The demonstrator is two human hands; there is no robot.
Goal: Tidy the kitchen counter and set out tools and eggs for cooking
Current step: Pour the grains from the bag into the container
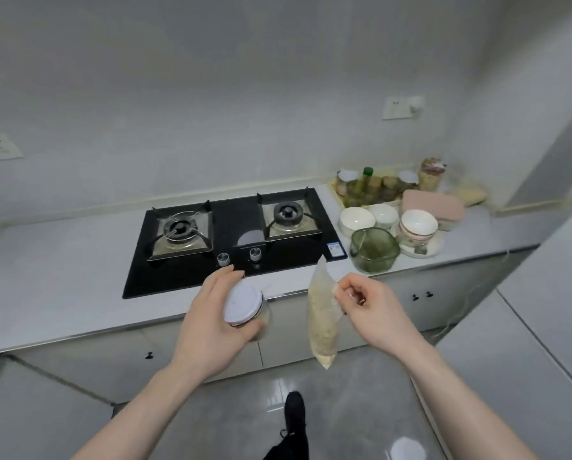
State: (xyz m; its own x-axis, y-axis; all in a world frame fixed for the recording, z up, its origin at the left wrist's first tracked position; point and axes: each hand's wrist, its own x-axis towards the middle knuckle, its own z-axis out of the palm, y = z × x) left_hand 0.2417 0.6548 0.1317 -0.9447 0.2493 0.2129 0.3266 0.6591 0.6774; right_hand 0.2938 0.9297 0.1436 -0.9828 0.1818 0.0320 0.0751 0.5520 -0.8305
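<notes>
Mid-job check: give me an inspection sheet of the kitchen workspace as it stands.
Surface: white counter, black two-burner hob set in it.
Job's things: white-lidded jar and clear bag of pale grains, both held above the counter edge; no eggs seen.
Clutter: white bowls, green glass container, pink box, tray of jars at right.
Grips: left hand holds jar; right hand pinches bag.
Cables: thin cable down cabinet front.
Surroundings: wall sockets, grey floor.

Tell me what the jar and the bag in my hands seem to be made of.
The jar looks like clear glass or hard plastic, since pale contents show through, with a smooth white lid. The bag looks like thin clear plastic film, hanging limp with beige grains visible inside.
</notes>
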